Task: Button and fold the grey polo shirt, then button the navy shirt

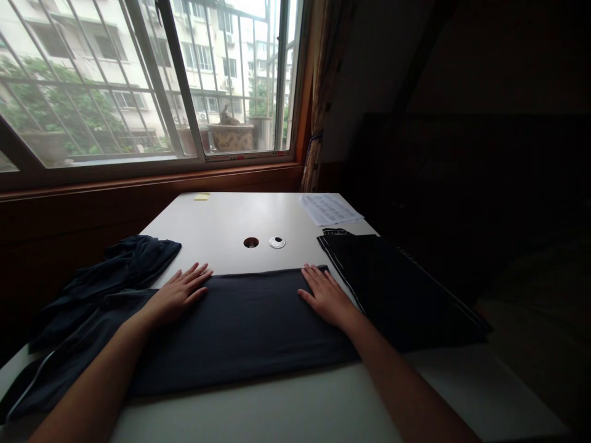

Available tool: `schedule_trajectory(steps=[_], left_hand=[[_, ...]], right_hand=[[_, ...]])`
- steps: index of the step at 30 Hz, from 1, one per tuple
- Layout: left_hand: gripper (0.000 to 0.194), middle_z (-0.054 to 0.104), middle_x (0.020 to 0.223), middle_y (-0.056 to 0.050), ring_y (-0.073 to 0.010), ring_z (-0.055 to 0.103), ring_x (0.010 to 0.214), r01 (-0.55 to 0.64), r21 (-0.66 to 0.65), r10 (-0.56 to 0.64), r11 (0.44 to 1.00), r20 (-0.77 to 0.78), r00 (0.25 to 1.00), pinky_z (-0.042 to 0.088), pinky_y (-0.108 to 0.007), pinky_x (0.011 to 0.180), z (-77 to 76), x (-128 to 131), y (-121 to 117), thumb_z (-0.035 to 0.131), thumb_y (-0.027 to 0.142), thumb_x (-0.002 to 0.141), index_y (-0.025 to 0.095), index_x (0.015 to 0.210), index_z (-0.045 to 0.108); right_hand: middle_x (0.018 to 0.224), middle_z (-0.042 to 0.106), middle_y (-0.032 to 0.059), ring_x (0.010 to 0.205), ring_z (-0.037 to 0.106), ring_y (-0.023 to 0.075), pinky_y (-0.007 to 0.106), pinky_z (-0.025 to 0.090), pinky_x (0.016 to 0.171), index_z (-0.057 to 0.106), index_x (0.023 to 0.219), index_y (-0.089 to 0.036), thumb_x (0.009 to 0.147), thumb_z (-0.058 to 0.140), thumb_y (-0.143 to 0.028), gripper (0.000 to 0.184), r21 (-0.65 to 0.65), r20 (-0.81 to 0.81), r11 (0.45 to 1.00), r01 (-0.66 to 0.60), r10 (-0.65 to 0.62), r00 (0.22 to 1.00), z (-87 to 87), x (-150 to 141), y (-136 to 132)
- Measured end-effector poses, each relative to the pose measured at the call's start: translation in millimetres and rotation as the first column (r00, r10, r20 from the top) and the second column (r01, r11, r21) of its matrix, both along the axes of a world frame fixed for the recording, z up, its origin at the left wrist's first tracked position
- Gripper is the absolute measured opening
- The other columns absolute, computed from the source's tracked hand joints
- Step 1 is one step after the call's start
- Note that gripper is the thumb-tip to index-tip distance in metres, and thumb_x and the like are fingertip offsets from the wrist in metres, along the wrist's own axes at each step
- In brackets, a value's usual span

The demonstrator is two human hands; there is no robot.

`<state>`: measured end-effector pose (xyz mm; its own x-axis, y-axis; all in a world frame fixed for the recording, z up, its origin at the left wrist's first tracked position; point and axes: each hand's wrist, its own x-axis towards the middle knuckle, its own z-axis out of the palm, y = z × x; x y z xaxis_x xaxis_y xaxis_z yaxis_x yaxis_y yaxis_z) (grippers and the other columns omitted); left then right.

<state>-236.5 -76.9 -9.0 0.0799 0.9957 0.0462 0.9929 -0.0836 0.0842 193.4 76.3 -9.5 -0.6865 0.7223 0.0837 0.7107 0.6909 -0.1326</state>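
Observation:
Across the white table (221,221) lies a dark blue-grey garment (249,326), smoothed flat in the middle; it looks like trousers, though its full shape is hidden. My left hand (178,292) rests palm down on its left part, fingers stretched toward the far edge. Near the far right corner, my right hand (325,292) presses flat on the cloth with its fingers extended. Left of my left forearm the garment runs on in loose folds, with a pale stripe near the table edge. Neither hand grips anything.
A crumpled dark garment (124,264) lies at the left. On the right is a black garment (397,283) with white edging, laid flat. Beyond it are printed papers (330,209). A yellow note (202,197), an open round hole (251,242) and a white grommet cap (277,242) are farther back.

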Motion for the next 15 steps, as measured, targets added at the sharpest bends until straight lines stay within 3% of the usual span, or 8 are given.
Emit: schedule_trajectory(steps=[15], left_hand=[[0.059, 0.027, 0.163, 0.000, -0.0282, 0.022, 0.152, -0.008, -0.008, 0.009, 1.000, 0.041, 0.999, 0.021, -0.057, 0.121, -3.9, -4.7, 2.7, 0.029, 0.060, 0.101, 0.036, 0.155, 0.029]], right_hand=[[0.164, 0.026, 0.0072, 0.152, 0.021, 0.0226, 0.044, 0.014, 0.125, 0.033, 0.156, -0.015, 0.102, 0.029, -0.054, 0.067, 0.027, -0.016, 0.998, 0.050, -0.049, 0.999, 2.2, 2.9, -3.0]])
